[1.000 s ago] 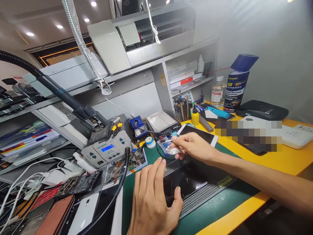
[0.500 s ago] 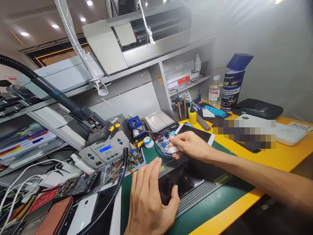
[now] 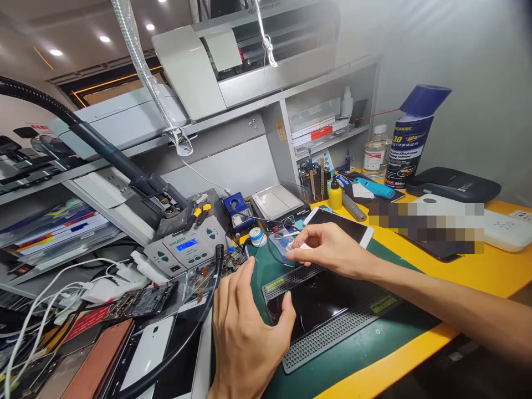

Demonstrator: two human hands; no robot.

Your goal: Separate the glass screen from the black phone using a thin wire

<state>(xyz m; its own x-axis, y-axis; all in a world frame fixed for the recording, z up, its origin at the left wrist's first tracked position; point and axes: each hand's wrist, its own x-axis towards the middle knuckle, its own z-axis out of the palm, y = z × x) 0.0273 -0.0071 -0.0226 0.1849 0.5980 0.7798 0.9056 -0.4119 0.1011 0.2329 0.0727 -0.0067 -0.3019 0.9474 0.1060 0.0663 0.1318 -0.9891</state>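
A glossy black phone screen (image 3: 316, 302) lies on a grey perforated pad (image 3: 328, 335), over a green mat (image 3: 353, 360). At its left end, my left hand (image 3: 249, 327) is open, thumb and fingers spread apart; I cannot tell whether it touches the screen. My right hand (image 3: 328, 249) is above the screen's far edge, thumb and fingertips pinched together. What sits in that pinch is too small to make out. Just beyond those fingertips is a small clear plastic bag (image 3: 282, 244). A white-framed phone (image 3: 363, 235) lies partly behind the right hand.
On the left stand a soldering station (image 3: 187, 249) and a black hose (image 3: 195, 327), with a board tray and several phones. Behind are a round white tub (image 3: 256, 237), a yellow bottle (image 3: 334, 195) and a spray can (image 3: 409, 147). A white device (image 3: 502, 230) lies at right.
My left hand has drawn back leftward, and its fingers show less over the screen. The right hand's fingers have curled closer together and turned downward. The camera view has shifted slightly.
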